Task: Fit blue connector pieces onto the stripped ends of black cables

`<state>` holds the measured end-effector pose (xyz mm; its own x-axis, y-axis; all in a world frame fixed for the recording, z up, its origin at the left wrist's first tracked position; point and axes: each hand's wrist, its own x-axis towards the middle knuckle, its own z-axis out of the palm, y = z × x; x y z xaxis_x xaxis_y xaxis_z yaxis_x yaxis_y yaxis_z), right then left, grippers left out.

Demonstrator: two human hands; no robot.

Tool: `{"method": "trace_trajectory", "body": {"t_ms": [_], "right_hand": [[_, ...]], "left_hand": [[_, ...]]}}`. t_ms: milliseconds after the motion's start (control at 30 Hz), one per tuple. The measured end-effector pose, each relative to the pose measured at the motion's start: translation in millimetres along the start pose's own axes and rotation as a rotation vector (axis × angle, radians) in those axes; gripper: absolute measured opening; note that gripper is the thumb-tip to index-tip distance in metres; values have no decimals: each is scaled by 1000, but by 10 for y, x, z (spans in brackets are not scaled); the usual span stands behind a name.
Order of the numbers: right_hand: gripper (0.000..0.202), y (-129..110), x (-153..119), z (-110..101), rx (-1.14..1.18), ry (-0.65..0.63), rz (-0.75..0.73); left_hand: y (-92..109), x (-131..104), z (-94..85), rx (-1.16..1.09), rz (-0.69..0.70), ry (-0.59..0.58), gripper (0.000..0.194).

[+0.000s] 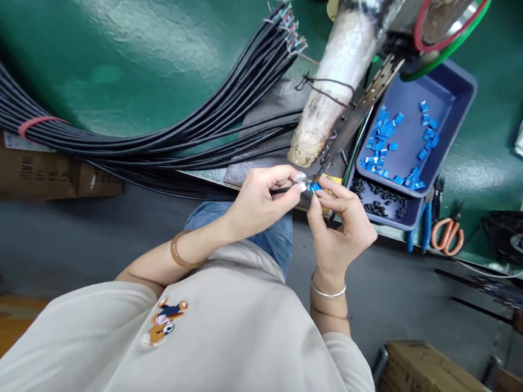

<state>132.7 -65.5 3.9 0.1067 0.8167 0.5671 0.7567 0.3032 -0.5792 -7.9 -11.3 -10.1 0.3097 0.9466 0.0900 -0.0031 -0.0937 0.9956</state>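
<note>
My left hand (265, 199) is closed in a pinch round the end of a black cable (280, 191), where thin wires fan out. Right beside those wires is a small blue connector (316, 187), at the fingertips of my right hand (342, 218). A thin pale wire (314, 192) shows between the right thumb and fingers, which are pinched together; its exact kind is too small to tell. The soldering iron (339, 145) slants down from the upper right, its tip just above the connector. Whether the tip touches the wires cannot be made out.
A foil-wrapped duct (330, 83) hangs close above my hands. Black cables (156, 141) with stripped ends lie on the green table (133, 38). To the right are a bin (454, 109) of blue connectors, another bin (390, 218) of small black parts, blue-handled pliers (426, 225) and orange-handled scissors (447, 235).
</note>
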Motion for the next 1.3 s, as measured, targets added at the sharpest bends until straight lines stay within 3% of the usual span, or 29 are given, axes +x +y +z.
{"method": "trace_trajectory", "body": {"t_ms": [267,533,633,833,1100,1300], "right_hand": [[13,-32,22,-18,-37,29,-33],[14,-5,-25,25,-104,18,-77],[14,-9,-29,20,-78,60,-31],[4,-63,-19,5,109,0,212],[10,-93,-2,12,40,28,87],[8,-68,29,10,2,24,93]], "left_hand": [[12,-7,-21,104,129,-28,9],[-45,-23,-42,98,47,-35,10],[-44,-60,-51,219,173,-4,10],[-112,-122,-88,564,612,74,18],[-135,-118,-71,584,653,145,19],[-144,-76,-45,639,712,152,18]]}}
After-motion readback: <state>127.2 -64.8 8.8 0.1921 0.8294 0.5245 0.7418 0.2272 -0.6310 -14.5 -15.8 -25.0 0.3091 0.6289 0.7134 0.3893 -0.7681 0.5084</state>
